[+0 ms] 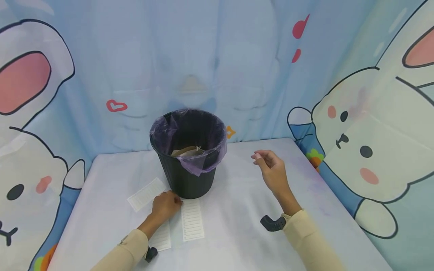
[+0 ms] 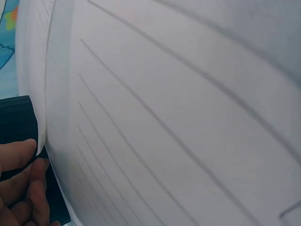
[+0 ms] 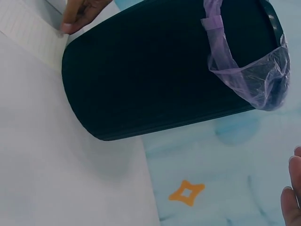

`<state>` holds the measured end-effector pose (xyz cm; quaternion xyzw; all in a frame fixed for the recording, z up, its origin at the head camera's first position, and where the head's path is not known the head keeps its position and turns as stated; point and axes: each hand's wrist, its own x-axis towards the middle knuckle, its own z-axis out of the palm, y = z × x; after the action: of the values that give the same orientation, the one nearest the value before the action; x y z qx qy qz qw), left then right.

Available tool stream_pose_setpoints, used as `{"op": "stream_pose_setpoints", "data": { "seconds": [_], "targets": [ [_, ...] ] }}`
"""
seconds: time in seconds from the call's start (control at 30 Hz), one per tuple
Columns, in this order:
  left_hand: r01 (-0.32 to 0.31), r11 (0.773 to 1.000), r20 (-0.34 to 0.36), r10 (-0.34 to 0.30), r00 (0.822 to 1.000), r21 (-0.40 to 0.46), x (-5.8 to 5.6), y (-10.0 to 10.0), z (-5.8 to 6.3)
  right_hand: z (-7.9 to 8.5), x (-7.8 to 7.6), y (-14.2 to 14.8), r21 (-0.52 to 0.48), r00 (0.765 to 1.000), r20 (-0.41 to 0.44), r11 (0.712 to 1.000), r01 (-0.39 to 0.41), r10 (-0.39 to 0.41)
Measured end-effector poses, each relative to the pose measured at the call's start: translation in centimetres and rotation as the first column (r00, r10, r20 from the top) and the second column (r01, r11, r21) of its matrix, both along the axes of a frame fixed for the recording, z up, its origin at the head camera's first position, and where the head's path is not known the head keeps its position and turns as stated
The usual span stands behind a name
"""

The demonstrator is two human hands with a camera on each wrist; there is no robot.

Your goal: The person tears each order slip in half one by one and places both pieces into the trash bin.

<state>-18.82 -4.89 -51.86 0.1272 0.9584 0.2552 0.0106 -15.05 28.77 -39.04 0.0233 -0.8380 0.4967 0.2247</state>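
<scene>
My left hand (image 1: 166,206) is low by the foot of a black trash bin (image 1: 190,184), its thumb and fingers pinching the end of a lined paper slip (image 1: 192,222). In the left wrist view the fingertips (image 2: 19,153) meet at that slip's edge. A second lined slip (image 1: 160,239) lies partly under the left wrist, and a third slip (image 1: 146,194) sits at an angle left of the bin. My right hand (image 1: 272,171) hovers right of the bin with loosely bent fingers, holding nothing. Its fingertips (image 3: 294,174) show at the edge of the right wrist view.
A purple plastic bag (image 1: 203,162) lines the bin and folds over its rim. Brownish and pale waste (image 1: 188,151) is inside. The bin stands on a white-covered table (image 1: 244,233), close to a blue cartoon curtain (image 1: 190,52) that also hangs along both sides.
</scene>
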Motion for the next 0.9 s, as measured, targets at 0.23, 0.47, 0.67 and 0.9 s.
{"op": "stream_pose_setpoints", "data": {
  "seconds": [0.23,0.47,0.67,0.9],
  "targets": [
    [-0.004,1.000,0.055,0.003,0.998,0.012,-0.2,-0.1,-0.7,-0.8,0.2,-0.9,0.009,0.999,0.027,1.000,-0.026,0.026],
    [0.038,0.993,0.047,-0.043,0.998,0.110,0.5,-0.7,-0.2,-1.6,0.3,-2.0,0.038,0.997,0.068,0.998,-0.048,0.046],
    [0.109,0.971,-0.020,-0.108,0.994,0.214,2.1,-2.0,2.5,-3.0,0.6,-3.3,0.025,0.984,0.128,0.992,-0.125,0.121],
    [0.151,0.948,-0.085,-0.132,0.988,0.280,4.9,-3.7,6.3,-5.1,1.1,-5.9,0.019,0.941,0.172,0.955,-0.297,0.290]
  ]
}}
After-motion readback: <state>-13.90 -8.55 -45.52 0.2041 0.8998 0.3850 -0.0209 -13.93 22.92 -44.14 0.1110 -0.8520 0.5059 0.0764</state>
